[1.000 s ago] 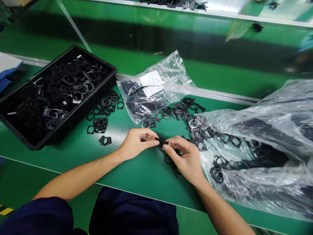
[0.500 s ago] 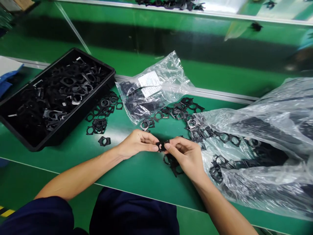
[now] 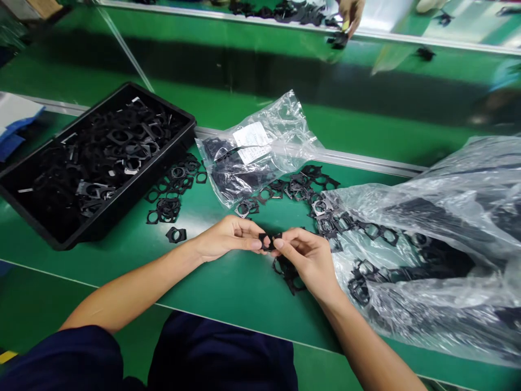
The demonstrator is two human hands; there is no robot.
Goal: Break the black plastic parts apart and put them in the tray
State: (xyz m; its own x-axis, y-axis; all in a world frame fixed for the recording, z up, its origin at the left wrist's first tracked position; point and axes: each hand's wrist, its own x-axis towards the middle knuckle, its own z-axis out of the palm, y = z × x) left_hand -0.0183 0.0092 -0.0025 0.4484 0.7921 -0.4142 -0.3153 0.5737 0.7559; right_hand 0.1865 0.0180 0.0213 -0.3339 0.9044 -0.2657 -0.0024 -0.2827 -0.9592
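Pinched between both hands is a small black plastic frame [image 3: 267, 242] with a round opening, held just above the green table [image 3: 220, 293]. My left hand [image 3: 230, 239] grips its left edge with thumb and fingers. On the opposite edge, the thumb and forefinger of my right hand [image 3: 307, 252] are closed. Below the right hand lie several similar black frames [image 3: 290, 274], partly hidden by it. A single black frame [image 3: 176, 234] rests on the table left of my left hand.
A black bin [image 3: 52, 231] full of frames stands at the left. Behind my hands lies a clear labelled bag [image 3: 280, 130] of black parts, with loose frames [image 3: 299, 187] beside it. A large plastic bag [image 3: 439, 315] spreads across the right. At the top, another person's hand [image 3: 352, 13] holds something dark.
Another person's hand has come into view at the top. My left thumb has shifted slightly left along the frame; both hands still hold it in nearly the same place.
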